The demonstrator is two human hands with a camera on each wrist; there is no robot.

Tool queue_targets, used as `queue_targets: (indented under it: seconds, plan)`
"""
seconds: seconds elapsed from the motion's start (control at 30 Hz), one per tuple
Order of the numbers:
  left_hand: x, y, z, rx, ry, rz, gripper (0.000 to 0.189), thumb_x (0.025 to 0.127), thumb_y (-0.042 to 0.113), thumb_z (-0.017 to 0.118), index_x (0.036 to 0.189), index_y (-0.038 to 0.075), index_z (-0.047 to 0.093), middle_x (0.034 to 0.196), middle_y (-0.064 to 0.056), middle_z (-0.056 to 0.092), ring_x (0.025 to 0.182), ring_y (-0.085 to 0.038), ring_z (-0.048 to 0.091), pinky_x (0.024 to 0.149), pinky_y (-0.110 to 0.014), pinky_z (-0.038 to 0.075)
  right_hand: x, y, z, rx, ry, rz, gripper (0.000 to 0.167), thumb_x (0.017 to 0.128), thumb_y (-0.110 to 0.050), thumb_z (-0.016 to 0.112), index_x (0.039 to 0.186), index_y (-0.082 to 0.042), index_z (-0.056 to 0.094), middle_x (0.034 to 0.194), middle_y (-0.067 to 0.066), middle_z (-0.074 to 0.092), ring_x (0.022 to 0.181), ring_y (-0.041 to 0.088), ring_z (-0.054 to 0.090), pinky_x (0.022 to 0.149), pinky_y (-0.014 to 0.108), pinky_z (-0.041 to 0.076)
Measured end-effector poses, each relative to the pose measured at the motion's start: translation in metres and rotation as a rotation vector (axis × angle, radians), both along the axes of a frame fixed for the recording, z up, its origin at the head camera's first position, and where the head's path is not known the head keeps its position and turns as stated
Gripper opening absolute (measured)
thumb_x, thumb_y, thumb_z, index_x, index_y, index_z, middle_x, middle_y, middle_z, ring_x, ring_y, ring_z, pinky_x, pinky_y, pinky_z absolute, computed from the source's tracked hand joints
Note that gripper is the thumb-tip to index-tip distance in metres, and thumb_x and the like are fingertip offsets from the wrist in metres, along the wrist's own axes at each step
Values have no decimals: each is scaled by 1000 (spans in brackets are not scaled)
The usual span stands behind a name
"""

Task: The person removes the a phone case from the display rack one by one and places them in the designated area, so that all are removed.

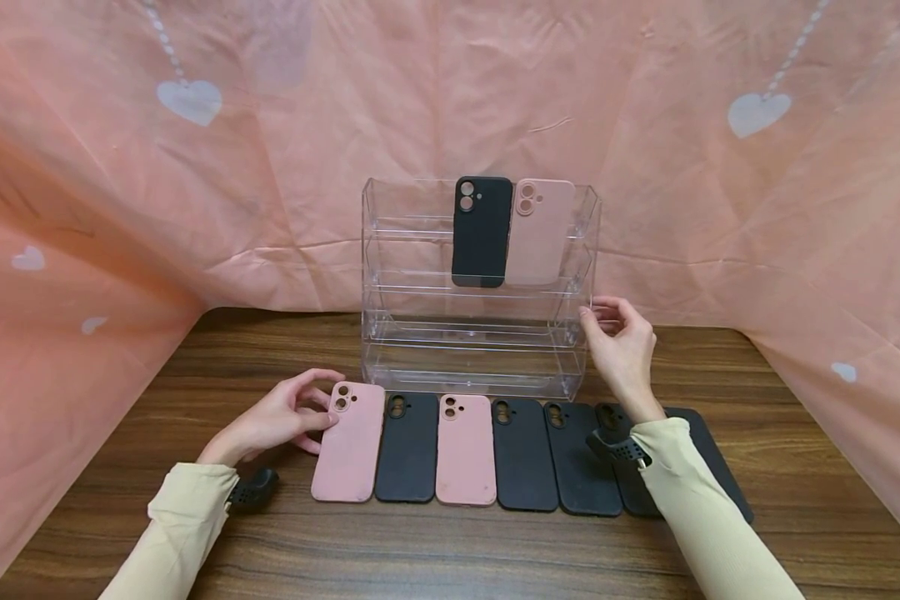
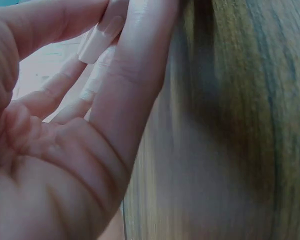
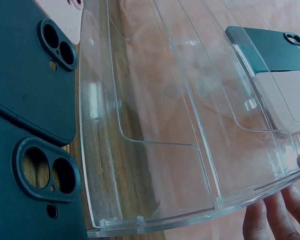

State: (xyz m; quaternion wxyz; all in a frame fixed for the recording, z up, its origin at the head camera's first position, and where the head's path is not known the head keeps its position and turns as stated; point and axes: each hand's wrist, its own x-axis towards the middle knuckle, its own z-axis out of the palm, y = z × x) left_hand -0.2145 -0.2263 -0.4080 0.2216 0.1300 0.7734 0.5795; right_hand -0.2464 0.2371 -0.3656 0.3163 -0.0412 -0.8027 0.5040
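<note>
My left hand (image 1: 277, 412) grips the leftmost pink phone case (image 1: 348, 450) by its upper left edge, the thumb on its near face. In the left wrist view the curled fingers fill much of the picture and the case itself is hidden. At the back stands a clear tiered display rack (image 1: 371, 358). Its right side wall is pinched by my right hand (image 1: 622, 350), thumb inside and fingers (image 3: 280, 212) outside. On the rack's top tier a black phone case (image 1: 482, 233) and a pale pink phone case (image 1: 542, 229) stand upright side by side.
To the right of the held case, a second pink phone case (image 1: 466, 450) and several black phone cases (image 1: 406, 450) lie in a row before the rack. My right forearm (image 1: 697, 492) crosses over the row's right end. Pink cloth (image 1: 285, 167) hangs around the wooden table (image 1: 330, 550).
</note>
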Motion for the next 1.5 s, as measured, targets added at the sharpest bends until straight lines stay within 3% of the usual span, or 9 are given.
queue_targets:
  seconds: [0.3, 0.57, 0.83, 1.03, 1.3, 1.5]
  plan:
    - [-1, 2, 1, -154, 117, -3, 60, 91, 9, 75, 144, 1, 48, 109, -20, 67, 76, -14, 69, 60, -36, 61, 0, 0, 0, -2, 4, -4, 26, 93, -18, 72, 113, -1, 72, 86, -17, 65, 73, -10, 62, 65, 6, 50]
    - [0, 7, 6, -226, 171, 0, 58, 89, 9, 77, 141, 1, 52, 105, -19, 67, 72, -16, 68, 58, -34, 60, 0, 0, 0, -6, 3, -2, 26, 93, -18, 73, 113, -1, 72, 84, -22, 62, 72, -10, 62, 62, 7, 51]
    - [-3, 8, 3, -363, 251, 45, 46, 85, 15, 81, 127, 6, 65, 102, -13, 66, 67, -16, 65, 55, -33, 58, 0, 0, 0, -1, 0, -3, 27, 93, -19, 73, 113, -2, 72, 84, -23, 62, 72, -10, 62, 63, 7, 50]
    - [-3, 10, 5, -375, 241, 46, 47, 84, 13, 80, 127, 5, 64, 99, -11, 65, 69, -17, 64, 56, -33, 59, 0, 0, 0, 6, -1, -7, 27, 94, -21, 72, 114, -2, 73, 88, -16, 64, 74, -10, 61, 66, 6, 50]
    - [-3, 9, 7, -401, 240, 45, 46, 87, 16, 79, 128, 5, 63, 98, -11, 65, 69, -16, 65, 57, -32, 59, 0, 0, 0, -11, 2, 2, 26, 94, -19, 72, 113, -1, 72, 84, -22, 62, 71, -10, 62, 59, 8, 51]
    - [-3, 7, 14, -403, 350, 87, 39, 92, 18, 75, 126, 5, 65, 100, -11, 68, 68, -15, 67, 58, -29, 56, 1, 0, 1, -22, -7, 14, 27, 94, -21, 73, 114, -2, 72, 86, -17, 63, 71, -8, 63, 57, 10, 52]
